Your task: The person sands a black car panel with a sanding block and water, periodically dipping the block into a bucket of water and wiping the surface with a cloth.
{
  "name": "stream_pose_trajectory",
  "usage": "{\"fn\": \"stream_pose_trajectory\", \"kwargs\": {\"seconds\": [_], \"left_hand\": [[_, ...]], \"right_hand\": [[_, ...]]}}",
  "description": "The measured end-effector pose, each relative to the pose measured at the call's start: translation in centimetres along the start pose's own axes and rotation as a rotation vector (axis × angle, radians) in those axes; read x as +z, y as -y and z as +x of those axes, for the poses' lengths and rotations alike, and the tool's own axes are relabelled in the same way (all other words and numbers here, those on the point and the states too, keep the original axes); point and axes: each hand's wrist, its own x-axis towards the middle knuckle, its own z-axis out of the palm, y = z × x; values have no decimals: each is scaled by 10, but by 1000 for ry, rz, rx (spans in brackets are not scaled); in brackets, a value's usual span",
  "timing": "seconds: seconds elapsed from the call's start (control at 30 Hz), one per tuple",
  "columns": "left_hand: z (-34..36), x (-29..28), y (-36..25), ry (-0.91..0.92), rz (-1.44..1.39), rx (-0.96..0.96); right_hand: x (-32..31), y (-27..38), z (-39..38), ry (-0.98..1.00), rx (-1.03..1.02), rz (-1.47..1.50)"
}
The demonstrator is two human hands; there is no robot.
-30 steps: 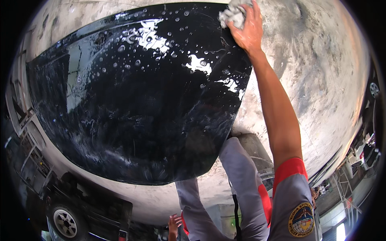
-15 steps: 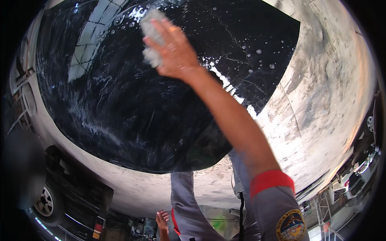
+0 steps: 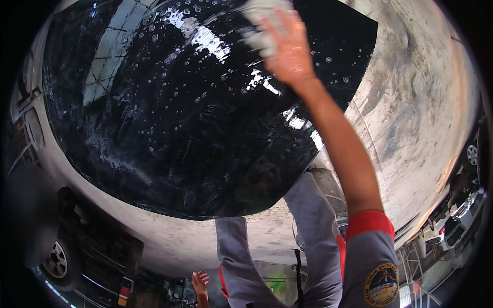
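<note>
A large glossy black panel [image 3: 205, 149], shaped like a car's bonnet, lies in front of me, wet with droplets and suds. Toward its far edge, my right hand [image 3: 291, 54] presses a soft whitish-grey cloth [image 3: 262, 38] against the surface. Motion blurs the cloth and fingers, so its exact kind is hard to make out. Low in the view, my left hand [image 3: 200, 281] hangs away from the panel, fingers apart and holding nothing.
Stained pale concrete floor [image 3: 411, 118] surrounds the panel. My legs [image 3: 236, 246] stand at its near edge. A dark vehicle with a wheel [image 3: 55, 261] is at lower left; a white car [image 3: 457, 226] is at far right. Metal framing [image 3: 418, 277] stands at lower right.
My right hand has swept the cloth to the right across the panel's far part. Droplets and bright reflections now show where it was. My left hand has shifted slightly left.
</note>
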Motion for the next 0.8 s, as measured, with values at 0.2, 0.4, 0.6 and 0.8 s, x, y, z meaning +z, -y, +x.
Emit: {"fn": "stream_pose_trajectory", "kwargs": {"seconds": [0.2, 0.4, 0.6, 0.8], "left_hand": [[2, 5, 36, 46, -40, -25], [15, -9, 93, 58, -175, -94], [33, -5, 160, 104, -297, -193], [45, -14, 212, 154, -408, -262]], "right_hand": [[-18, -68, -1, -335, 230, 256], [27, -6, 44, -200, 249, -32], [70, 206, 72, -101, -136, 63], [96, 411, 13, 56, -307, 218]]}}
